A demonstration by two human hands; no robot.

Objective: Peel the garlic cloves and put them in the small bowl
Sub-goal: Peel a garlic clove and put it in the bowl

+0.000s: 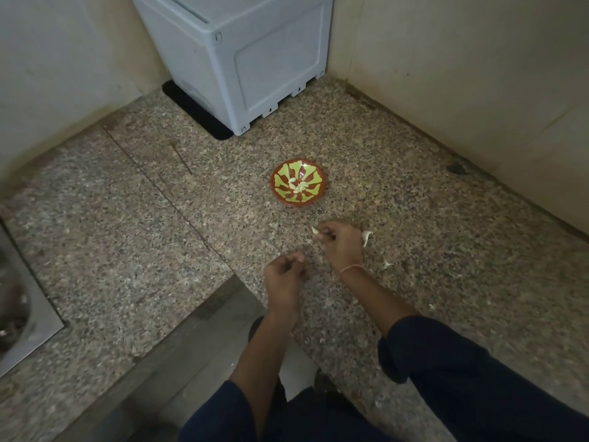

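Note:
A small red bowl (299,183) with a green leaf pattern sits on the speckled granite counter (159,218). A few peeled garlic cloves (299,187) lie at its centre. My right hand (341,245) hovers just in front of the bowl and pinches a pale garlic clove (315,230) at its fingertips. My left hand (284,275) is nearer to me, fingers curled, thumb against forefinger; I cannot see anything in it. A whitish garlic piece (367,237) lies right of my right hand.
Bits of garlic skin (388,264) are scattered on the counter to the right. A grey plastic box (236,55) stands in the back corner on a black mat. Walls close off the back and right. A steel sink (19,314) sits at the far left.

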